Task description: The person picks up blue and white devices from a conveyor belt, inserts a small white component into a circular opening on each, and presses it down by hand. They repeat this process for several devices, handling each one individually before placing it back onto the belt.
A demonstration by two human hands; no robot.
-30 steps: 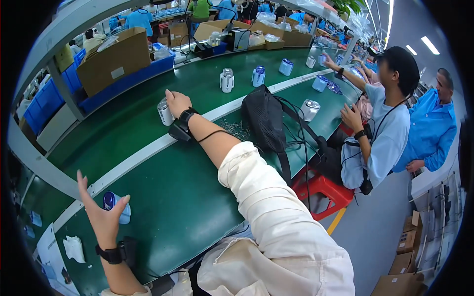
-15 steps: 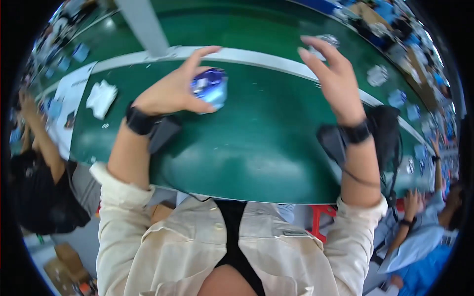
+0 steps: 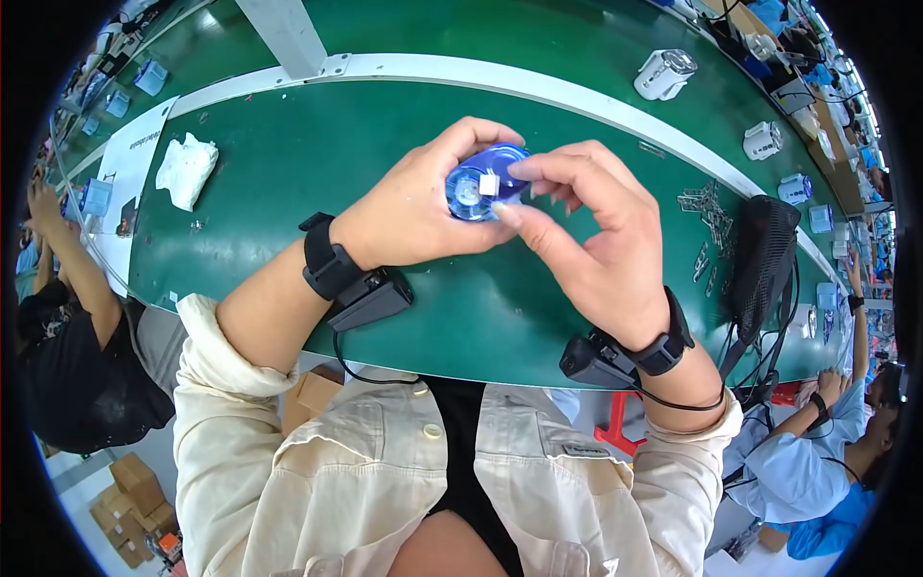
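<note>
My left hand (image 3: 413,197) is wrapped around a rounded, see-through blue plastic housing (image 3: 465,200), held over the green table. A small white block (image 3: 489,184) sits at its middle, beside a clear round part. On the right side, my right hand (image 3: 591,216) has its thumb and index finger curled against the housing's edge, close to the white block. Its other fingers are bent behind. The housing's underside is hidden in my left palm. Black straps with small black devices circle both wrists.
A black mesh pouch (image 3: 765,255) with cables lies at the right, by scattered small metal pieces (image 3: 707,212). Crumpled white plastic (image 3: 187,171) rests at the left. Beyond the white rail (image 3: 461,67) stand white cylindrical devices (image 3: 665,75). Other people work at both sides.
My left hand has moved right with the blue housing. My right hand, open and apart before, has come left and down to the housing, its fingers now against it.
</note>
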